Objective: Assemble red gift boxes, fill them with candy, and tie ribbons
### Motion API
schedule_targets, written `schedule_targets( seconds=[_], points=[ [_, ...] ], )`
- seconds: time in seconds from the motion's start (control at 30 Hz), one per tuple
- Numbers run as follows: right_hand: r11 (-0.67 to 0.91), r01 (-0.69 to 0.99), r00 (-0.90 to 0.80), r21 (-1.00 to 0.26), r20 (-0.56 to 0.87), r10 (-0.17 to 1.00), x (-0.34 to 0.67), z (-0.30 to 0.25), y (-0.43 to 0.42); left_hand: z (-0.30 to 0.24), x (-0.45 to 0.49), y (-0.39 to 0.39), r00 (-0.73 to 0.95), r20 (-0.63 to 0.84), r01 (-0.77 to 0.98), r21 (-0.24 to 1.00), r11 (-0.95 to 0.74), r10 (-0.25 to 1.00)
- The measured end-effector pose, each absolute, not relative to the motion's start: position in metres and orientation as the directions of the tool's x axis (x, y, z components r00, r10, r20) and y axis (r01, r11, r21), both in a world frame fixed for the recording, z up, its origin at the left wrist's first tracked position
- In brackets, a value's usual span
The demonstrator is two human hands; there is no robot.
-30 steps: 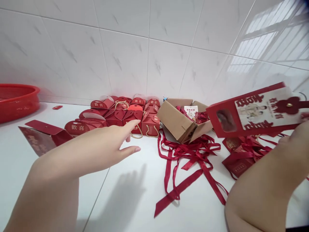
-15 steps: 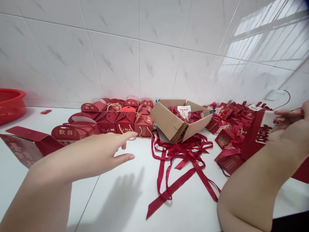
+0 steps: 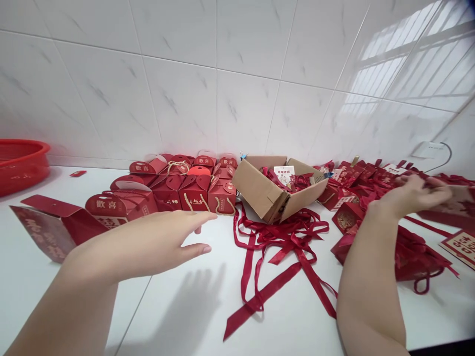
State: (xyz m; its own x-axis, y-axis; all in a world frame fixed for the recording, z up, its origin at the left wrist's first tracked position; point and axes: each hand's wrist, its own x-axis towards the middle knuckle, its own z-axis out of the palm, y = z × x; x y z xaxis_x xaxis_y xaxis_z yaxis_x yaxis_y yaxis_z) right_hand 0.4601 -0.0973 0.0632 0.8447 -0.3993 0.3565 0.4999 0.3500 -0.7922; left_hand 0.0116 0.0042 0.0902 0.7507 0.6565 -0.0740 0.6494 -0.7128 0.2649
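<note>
My left hand (image 3: 174, 242) hovers palm down over the white tabletop, fingers stretched forward and thumb apart, holding nothing. Beyond its fingertips stand red gift boxes (image 3: 195, 190) with rope handles and gold lettering. At the right, my right hand (image 3: 421, 193) is slightly smeared by motion, its fingers curled at the top edge of a tilted red gift box (image 3: 452, 207). The fingers' far side is hidden. Beneath that wrist lie red boxes tied with ribbon (image 3: 411, 252). Loose dark red ribbons (image 3: 267, 291) spread across the table between my hands.
An open cardboard box (image 3: 260, 190), with ribbons and a printed card inside, leans near the tiled wall (image 3: 245, 99). At the far left is a red plastic basin (image 3: 25, 165). An open red box (image 3: 55, 227) stands by my left forearm. More ribboned boxes (image 3: 352, 173) crowd the back right.
My right hand has moved away and left with the red gift box, which now sits lower behind it, uncovering ribboned boxes and a tag. My left hand keeps its pose.
</note>
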Motion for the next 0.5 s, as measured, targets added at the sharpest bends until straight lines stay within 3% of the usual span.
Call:
schedule_targets(
  seconds=[0.1, 0.2, 0.37, 0.5],
  points=[
    [0.348, 0.317, 0.942, -0.882, 0.251, -0.224, 0.471, 0.055, -0.087, 0.091, 0.012, 0.003, 0.75, -0.095, 0.656, 0.236, -0.717, 0.654],
    [0.332, 0.256, 0.965, -0.908, 0.218, -0.146, 0.474, 0.053, -0.088, 0.091, 0.011, 0.002, 0.753, -0.092, 0.654, 0.213, -0.726, 0.652],
    [0.319, 0.362, 0.931, -0.876, 0.355, -0.085, 0.456, 0.064, -0.09, 0.089, 0.005, 0.002, 0.768, -0.013, 0.628, 0.209, -0.749, 0.64],
    [0.286, 0.537, 0.836, -0.794, 0.546, -0.054, 0.443, 0.079, -0.104, 0.083, -0.027, 0.002, 0.677, 0.225, 0.645, 0.277, -0.712, 0.701]
  ],
)
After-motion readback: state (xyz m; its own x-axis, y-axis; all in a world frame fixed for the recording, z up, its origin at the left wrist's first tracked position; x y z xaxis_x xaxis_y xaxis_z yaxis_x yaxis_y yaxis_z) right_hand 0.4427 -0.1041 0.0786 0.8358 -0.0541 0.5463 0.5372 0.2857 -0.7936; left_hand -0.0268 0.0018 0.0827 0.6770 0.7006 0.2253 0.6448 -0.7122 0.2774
